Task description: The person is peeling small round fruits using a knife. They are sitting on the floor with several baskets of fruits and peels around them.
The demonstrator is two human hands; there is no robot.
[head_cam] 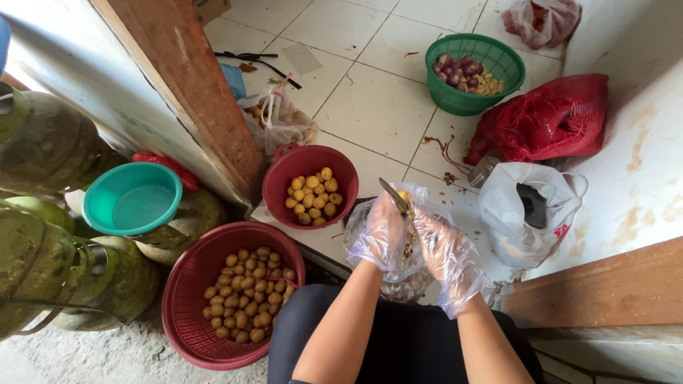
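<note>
Right hand [447,250] on small yellow potato [403,195]

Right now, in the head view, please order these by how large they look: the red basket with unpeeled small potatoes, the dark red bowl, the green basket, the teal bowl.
1. red basket
2. Dark red bowl, green basket and teal bowl look about alike; the green basket is farther from the camera, so I do not rank them.

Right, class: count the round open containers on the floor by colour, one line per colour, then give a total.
Dark red round plastic baskets and bowls: 2
Green round plastic mesh basket: 1
Teal round plastic bowl: 1
Total: 4
</note>
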